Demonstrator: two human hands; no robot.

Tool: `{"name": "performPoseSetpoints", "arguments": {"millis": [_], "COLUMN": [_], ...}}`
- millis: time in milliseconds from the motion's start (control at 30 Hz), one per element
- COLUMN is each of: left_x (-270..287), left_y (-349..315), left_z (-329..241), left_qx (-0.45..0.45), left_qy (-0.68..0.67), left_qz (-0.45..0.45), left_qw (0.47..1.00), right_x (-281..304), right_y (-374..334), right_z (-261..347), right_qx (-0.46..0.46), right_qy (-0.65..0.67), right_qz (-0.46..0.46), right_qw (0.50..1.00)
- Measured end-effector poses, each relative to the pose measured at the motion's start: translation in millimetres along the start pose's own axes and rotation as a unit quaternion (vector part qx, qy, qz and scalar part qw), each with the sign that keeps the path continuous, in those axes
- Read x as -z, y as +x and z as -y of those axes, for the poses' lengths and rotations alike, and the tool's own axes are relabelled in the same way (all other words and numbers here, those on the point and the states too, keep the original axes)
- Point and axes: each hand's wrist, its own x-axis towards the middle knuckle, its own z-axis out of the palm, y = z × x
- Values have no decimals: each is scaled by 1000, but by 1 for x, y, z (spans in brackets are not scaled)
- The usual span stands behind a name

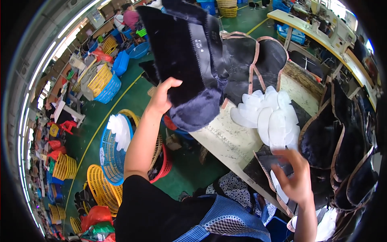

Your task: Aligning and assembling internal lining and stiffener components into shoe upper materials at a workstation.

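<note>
one black fuzzy piece (pixel 173 52) | edge gripped in left fingers (pixel 171 83) | right fingers (pixel 296 157) loosely parted, unloaded, near white pieces (pixel 278 121)

At upper centre, the black, boot-shaped plush piece (pixel 177 52) turns greyish violet-blue at its rounded end. Right of centre, smooth oval pieces (pixel 278 121) are translucent white. Curved black panels (pixel 318 141) at right carry pinkish-tan edging. At lower centre, the blue cloth apron (pixel 227 207) is finely checked. The smooth floor (pixel 185 177) is dark green.
</note>
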Motion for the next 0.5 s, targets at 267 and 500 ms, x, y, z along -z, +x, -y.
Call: {"name": "performPoseSetpoints", "arguments": {"millis": [267,500], "left_x": [-34,78], "left_y": [-47,-90], "left_z": [-6,-66], "left_qx": [-67,-283], "left_qy": [51,-104], "left_qz": [59,141], "left_qw": [995,943], "right_x": [-49,-61], "right_y": [152,180], "right_z": [-2,-18], "right_qx": [43,18], "right_qy": [265,387], "right_qz": [61,-188], "right_qw": [962,903]}}
